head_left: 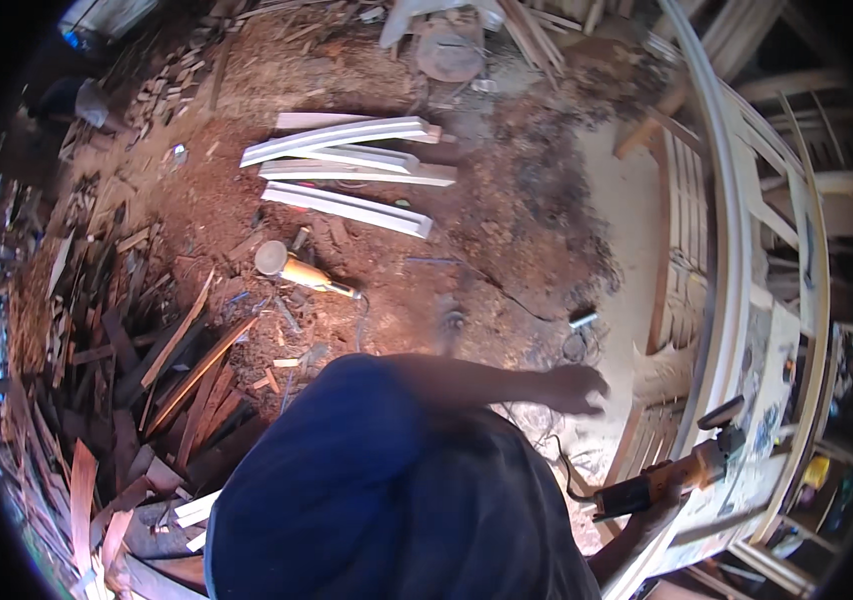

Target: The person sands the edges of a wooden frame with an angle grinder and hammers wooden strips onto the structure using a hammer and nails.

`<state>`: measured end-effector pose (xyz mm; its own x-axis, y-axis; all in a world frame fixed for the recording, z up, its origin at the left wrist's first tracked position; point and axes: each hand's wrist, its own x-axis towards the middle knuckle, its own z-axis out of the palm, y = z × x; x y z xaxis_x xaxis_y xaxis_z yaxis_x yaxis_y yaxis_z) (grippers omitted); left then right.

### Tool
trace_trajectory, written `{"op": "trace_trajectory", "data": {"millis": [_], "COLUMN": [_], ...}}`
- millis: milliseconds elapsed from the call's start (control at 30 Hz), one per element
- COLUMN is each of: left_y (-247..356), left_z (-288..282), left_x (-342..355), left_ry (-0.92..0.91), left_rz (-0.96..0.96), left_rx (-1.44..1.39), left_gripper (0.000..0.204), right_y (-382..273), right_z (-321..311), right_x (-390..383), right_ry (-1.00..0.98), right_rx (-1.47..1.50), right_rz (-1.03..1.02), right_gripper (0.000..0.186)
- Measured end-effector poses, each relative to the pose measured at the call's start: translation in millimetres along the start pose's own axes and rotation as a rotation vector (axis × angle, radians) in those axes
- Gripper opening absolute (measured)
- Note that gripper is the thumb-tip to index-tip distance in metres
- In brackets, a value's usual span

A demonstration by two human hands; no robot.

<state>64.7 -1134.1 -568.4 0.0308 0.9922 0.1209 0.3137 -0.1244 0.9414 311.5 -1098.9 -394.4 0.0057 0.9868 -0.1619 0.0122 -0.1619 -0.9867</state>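
Note:
My left hand reaches out to the right across my body, its fingers loosely bent and apart, holding nothing. My right hand, lower right, is closed on an orange and black angle grinder, whose cord loops toward the floor. The grinder is at a long pale wooden frame or bench running along the right side; whether it touches the wood I cannot tell. On the ground ahead lies another yellow power tool with a round head.
Several white-painted wooden pieces lie ahead on the dirt floor. A large heap of dark scrap wood is at the left. A round stump-like block stands at the back. A slatted wooden piece stands along the right.

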Motion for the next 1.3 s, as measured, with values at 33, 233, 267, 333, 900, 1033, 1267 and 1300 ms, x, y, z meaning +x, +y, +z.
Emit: {"op": "trace_trajectory", "data": {"millis": [33,233,267,333,900,1033,1267,1300], "left_y": [-44.4,-270.1,-259.7,-269.5,-200.9,-257.8,-433.4,-471.2], "left_z": [-34.5,-194.4,-205.4,-222.9,-152.2,-263.8,-569.3,-620.2], "left_x": [-4.7,-251.3,-294.3,-471.5,-388.0,-404.2,-413.9,-368.5], "left_ry": [0.010,0.743,0.728,0.311,0.578,0.215,0.374,0.257], "left_rz": [-0.138,-0.997,-1.512,-1.577,-1.219,-1.375,-1.384,-1.439], "left_rx": [0.105,0.400,0.386,0.706,-0.165,0.110,0.418,0.301], "left_gripper": [0.038,0.021,0.037,0.042,0.048,0.058,0.055,0.052], "right_y": [2.3,6.7,2.9,-8.5,117.9,128.0,162.5,162.4], "right_z": [18.9,110.7,127.8,164.9,274.7,333.5,420.7,426.2], "right_x": [12.8,81.1,85.1,107.2,207.1,192.0,143.3,128.8], "right_ry": [-0.098,-0.397,-0.414,-0.487,-0.620,-0.503,-0.354,-0.315], "right_rx": [-0.043,-0.151,-0.162,-0.166,-0.364,-0.430,-0.545,-0.564], "right_rz": [0.020,0.133,0.126,0.218,0.506,0.573,0.651,0.715], "right_gripper": [0.045,0.042,0.042,0.042,0.031,0.043,0.050,0.052]}}
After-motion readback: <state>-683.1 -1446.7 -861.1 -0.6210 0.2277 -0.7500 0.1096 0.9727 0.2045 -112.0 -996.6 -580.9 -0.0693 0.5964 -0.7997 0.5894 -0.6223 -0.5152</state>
